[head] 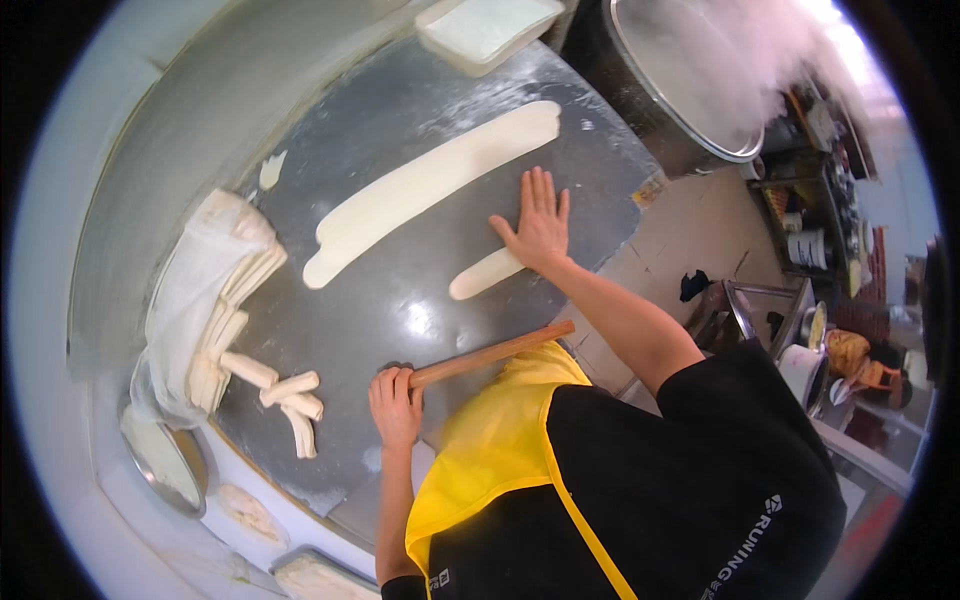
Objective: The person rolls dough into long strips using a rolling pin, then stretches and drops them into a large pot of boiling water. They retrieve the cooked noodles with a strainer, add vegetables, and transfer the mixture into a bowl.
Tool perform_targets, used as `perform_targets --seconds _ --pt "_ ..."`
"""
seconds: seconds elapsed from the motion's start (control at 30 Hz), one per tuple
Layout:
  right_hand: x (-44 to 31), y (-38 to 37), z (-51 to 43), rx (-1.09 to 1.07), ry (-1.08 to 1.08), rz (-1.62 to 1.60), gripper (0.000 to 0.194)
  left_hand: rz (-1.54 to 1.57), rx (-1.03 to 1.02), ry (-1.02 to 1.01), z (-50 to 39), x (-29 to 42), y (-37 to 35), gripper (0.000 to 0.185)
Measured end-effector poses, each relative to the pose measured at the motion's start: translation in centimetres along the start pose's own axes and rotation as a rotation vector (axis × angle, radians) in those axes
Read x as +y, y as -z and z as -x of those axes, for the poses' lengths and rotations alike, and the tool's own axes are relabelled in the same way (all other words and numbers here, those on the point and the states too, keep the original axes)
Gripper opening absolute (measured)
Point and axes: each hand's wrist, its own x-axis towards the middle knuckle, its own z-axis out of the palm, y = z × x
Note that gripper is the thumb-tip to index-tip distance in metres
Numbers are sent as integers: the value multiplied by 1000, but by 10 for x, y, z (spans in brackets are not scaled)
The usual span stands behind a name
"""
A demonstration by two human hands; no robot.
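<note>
My left hand (395, 405) grips one end of a wooden rolling pin (491, 352), which lies slanted along the near edge of the dark work surface (390, 315). Flat, with fingers spread, my right hand (538, 217) rests at the right end of a short dough strip (484, 274) and partly covers it. Beyond it lies a long flattened dough strip (435, 191). To the left, several short dough sticks (291, 388) overlap beside stacked dough pieces (244, 277) under clear plastic film (176, 315). A small dough scrap (272, 170) lies near the wall.
A white tub (487, 34) stands at the far edge. At the upper right a large metal pot (690, 90) gives off steam. A metal bowl of flour (165, 457) and a tray (322, 576) sit at lower left. Shelves (795, 217) with containers stand at right.
</note>
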Motion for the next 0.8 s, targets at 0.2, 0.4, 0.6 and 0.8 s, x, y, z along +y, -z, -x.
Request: perform_targets --seconds 0.2,0.4,0.6,0.8 --pt "91 51 68 -7 205 -109 75 -27 33 -23 -75 62 -50 52" --pt "88 42 -13 103 166 -33 82 -204 150 112 -207 82 -56 76" --pt "78 51 -37 77 148 -142 89 -304 146 153 -236 77 -54 73" --pt "71 58 -68 259 259 -165 91 -310 247 146 -257 70 -53 69"
